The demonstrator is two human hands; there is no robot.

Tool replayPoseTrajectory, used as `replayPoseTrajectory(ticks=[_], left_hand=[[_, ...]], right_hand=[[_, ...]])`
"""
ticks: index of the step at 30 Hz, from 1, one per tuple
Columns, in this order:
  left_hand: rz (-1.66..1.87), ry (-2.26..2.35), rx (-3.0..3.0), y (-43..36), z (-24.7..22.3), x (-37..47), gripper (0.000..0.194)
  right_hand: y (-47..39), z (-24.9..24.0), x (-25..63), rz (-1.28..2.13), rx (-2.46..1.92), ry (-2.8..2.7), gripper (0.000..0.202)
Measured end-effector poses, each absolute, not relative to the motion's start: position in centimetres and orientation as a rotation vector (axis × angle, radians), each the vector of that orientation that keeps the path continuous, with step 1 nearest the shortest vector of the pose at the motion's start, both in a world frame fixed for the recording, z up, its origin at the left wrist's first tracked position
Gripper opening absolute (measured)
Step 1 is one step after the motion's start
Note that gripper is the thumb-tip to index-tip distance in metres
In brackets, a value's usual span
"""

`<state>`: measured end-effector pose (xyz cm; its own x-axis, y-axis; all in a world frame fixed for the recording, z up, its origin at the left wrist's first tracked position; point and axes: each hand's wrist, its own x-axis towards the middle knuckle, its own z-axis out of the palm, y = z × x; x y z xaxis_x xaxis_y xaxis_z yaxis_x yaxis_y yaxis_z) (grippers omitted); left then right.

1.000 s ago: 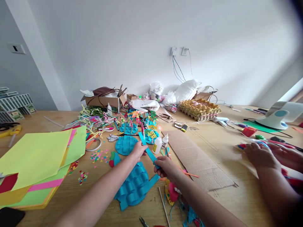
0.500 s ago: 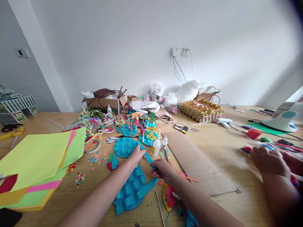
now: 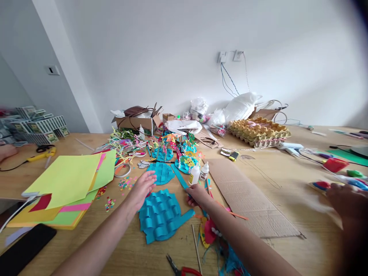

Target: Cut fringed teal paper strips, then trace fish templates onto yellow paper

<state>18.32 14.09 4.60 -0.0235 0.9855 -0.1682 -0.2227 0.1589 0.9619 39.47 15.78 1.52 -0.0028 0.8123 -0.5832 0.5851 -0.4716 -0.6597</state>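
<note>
A blue paper strip [image 3: 178, 176] slants up and left from my right hand [image 3: 197, 194], which pinches its lower end. My left hand [image 3: 143, 186] is off the strip, its fingers apart, over the left edge of the blue woven pieces. Below and between my hands lies a large blue woven paper piece [image 3: 159, 214] with raised loops and a loose strip sticking out at its right. A smaller round blue woven piece [image 3: 161, 172] lies beyond it. Two white glue bottles [image 3: 194, 174] stand just past my right hand.
Coloured paper sheets [image 3: 66, 172] and a black phone [image 3: 27, 249] lie left. Cardboard [image 3: 247, 199] lies right, egg trays [image 3: 260, 130] behind it. Red-handled pliers [image 3: 184, 270] are at the near edge. Another person's hand [image 3: 347, 199] works at the far right.
My left hand has let go of the strip's upper end and moved left, opening. My right hand still holds the strip. The view has turned left, showing more of the phone and pliers.
</note>
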Motion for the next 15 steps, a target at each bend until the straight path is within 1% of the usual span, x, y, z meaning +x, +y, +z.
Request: replayPoseTrajectory(ticks=[3,6,9,11,15], left_hand=[[1.263,1.174,0.772,11.6,4.2,15.4,0.033],[1.294,1.216,0.647,8.9,3.2,13.5,0.034],[1.315,1.236,0.499,6.3,2.4,12.7,0.039],[1.337,1.234,0.407,4.8,2.2,12.8,0.043],[1.351,1.213,0.289,2.9,2.2,13.7,0.046]], right_hand=[[15.3,1.8,39.8,1.284,-2.113,-1.633,0.027],[14.4,2.4,40.4,1.004,-2.154,-1.782,0.027],[13.3,3.2,40.9,0.791,-2.120,-1.915,0.022],[12.7,3.6,40.7,0.755,-2.047,-2.006,0.019],[12.1,3.4,39.5,0.832,-1.889,-2.111,0.019]])
